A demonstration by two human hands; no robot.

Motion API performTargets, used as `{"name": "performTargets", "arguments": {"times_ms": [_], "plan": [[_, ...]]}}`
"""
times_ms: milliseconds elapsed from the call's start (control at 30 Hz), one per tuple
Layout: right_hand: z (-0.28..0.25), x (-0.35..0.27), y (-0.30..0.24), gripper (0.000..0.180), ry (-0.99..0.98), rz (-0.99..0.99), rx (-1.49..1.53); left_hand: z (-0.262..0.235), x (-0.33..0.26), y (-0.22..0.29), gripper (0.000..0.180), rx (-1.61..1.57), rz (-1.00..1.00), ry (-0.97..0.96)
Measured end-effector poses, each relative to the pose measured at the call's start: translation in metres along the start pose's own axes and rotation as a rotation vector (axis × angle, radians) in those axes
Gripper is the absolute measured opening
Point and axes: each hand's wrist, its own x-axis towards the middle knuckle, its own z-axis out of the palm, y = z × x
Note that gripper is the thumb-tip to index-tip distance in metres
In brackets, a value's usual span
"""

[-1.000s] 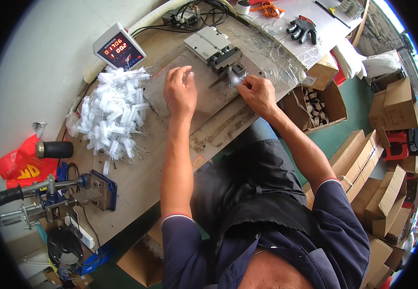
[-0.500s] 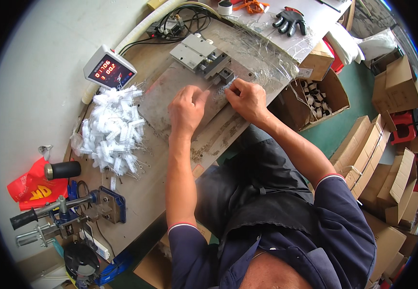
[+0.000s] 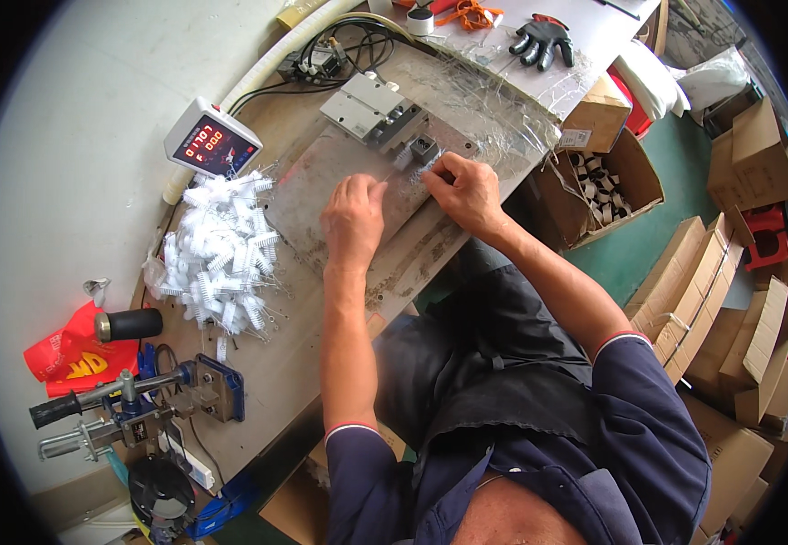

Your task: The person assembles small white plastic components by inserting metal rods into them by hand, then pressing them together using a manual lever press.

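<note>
My left hand (image 3: 354, 220) hovers over the metal base plate (image 3: 308, 173), its fingers curled and drawn together; what they hold, if anything, cannot be made out. To the right, my right hand (image 3: 467, 191) is closed in a pinch beside the front block of a small clamping machine (image 3: 371, 107). Thin bristle-like wisps show by its fingertips, but the thing pinched is hidden. At the left lies a heap of small white brushes (image 3: 221, 250) with thin wire stems. A digital counter (image 3: 213, 138) with red digits stands behind the heap.
A lever press (image 3: 203, 389) stands at the near left, beside a black cylinder (image 3: 129, 324) and a red bag (image 3: 81, 350). A black-coated glove (image 3: 542, 43) lies at the far right. Below the table edge sits a carton (image 3: 635, 186) of black and white pieces.
The counter's digits have changed. My left hand has drawn back slightly toward me, its thumb now closer to the fingers. My right hand stays nearly in place.
</note>
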Motion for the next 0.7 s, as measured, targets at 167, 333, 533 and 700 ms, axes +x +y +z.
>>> {"name": "performTargets", "arguments": {"times_ms": [167,333,533,700], "plan": [[-0.006,0.002,0.006,0.021,-0.009,0.067,0.354,-0.016,-0.004,-0.007,0.015,0.049,0.016,0.169],[-0.017,0.003,0.007,0.027,-0.123,0.119,0.627,-0.015,0.0,0.001,0.016,0.048,0.179,0.262],[-0.026,0.007,0.009,0.027,-0.242,0.169,0.762,-0.005,-0.003,0.021,0.017,0.03,0.316,0.196],[-0.026,0.009,0.013,0.027,-0.332,0.147,0.738,-0.004,0.0,0.022,0.017,0.033,0.297,0.206]]}}
